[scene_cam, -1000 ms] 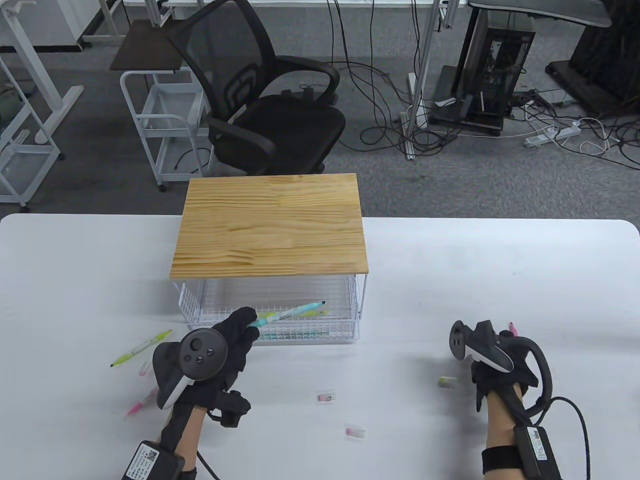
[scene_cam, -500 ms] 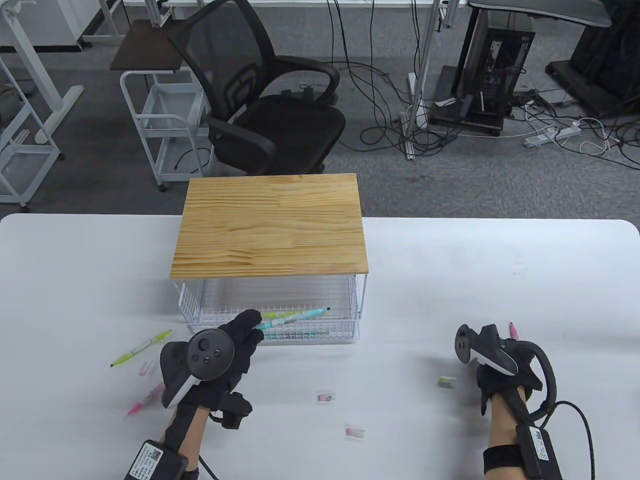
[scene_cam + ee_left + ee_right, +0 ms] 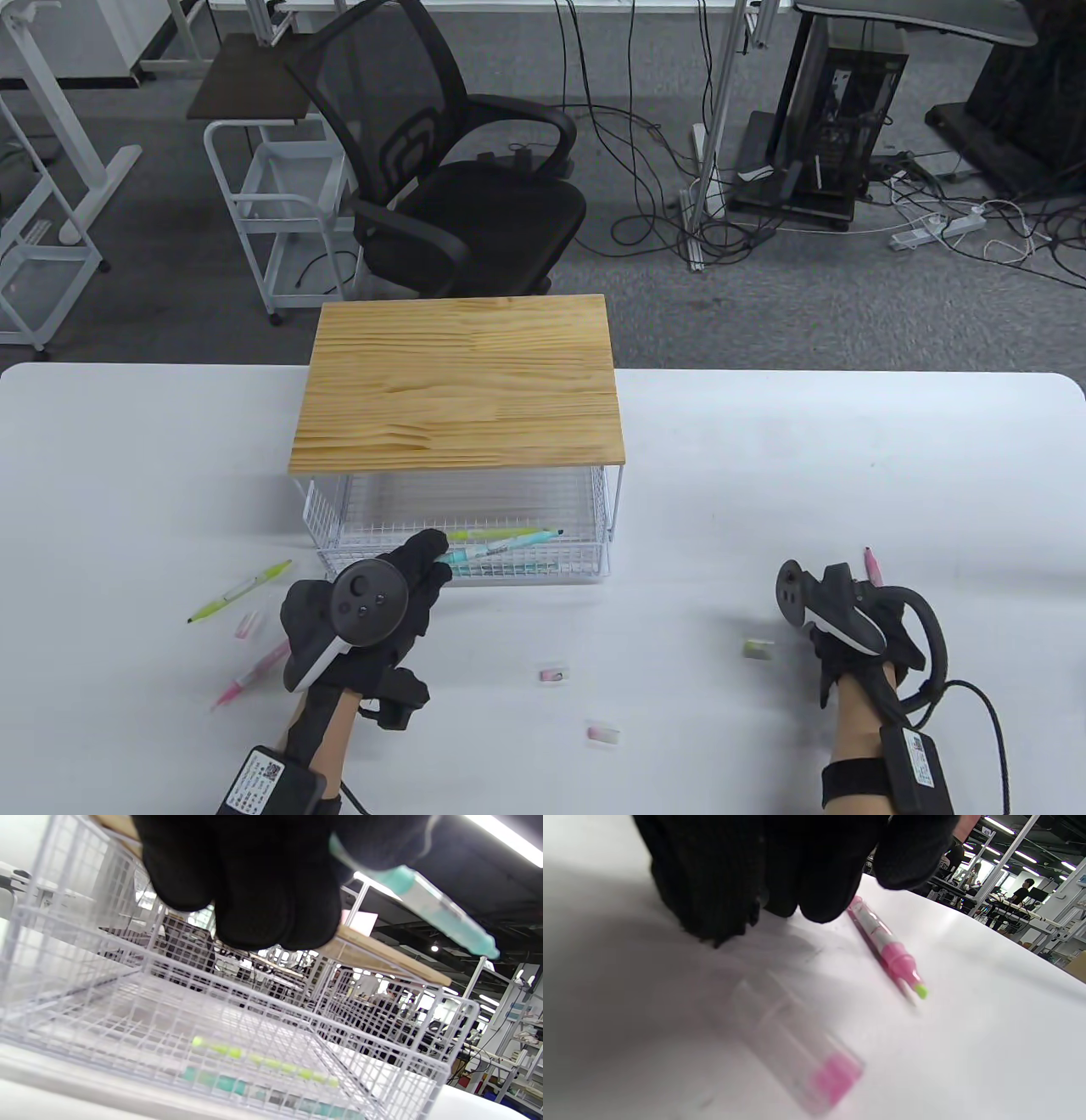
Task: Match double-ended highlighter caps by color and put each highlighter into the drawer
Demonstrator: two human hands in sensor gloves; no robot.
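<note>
My left hand (image 3: 431, 553) pinches a teal highlighter (image 3: 502, 543) by one end and holds it level just above the front of the white wire drawer (image 3: 526, 570). The left wrist view has my fingers (image 3: 271, 899) at the top with the teal highlighter (image 3: 428, 914) sticking out to the right. A yellow-green highlighter (image 3: 263, 1061) and a teal one (image 3: 212, 1082) lie in the drawer (image 3: 382, 1043). My right hand (image 3: 859, 594) is low over the table at the right and holds a pink highlighter (image 3: 885, 944) by its end. A clear cap with a pink end (image 3: 801, 1058) lies close by.
A wooden top (image 3: 458, 382) covers the drawer frame. Left of the drawer lie a yellow-green highlighter (image 3: 242, 590), a pink highlighter (image 3: 250, 675) and a small cap (image 3: 246, 626). Two pink caps (image 3: 552, 675) (image 3: 601, 732) and a pale green cap (image 3: 758, 649) lie along the near side of the table.
My left hand has slid right and lowered the teal highlighter towards the drawer. My right hand has drifted slightly towards the near edge, taking the pink highlighter with it.
</note>
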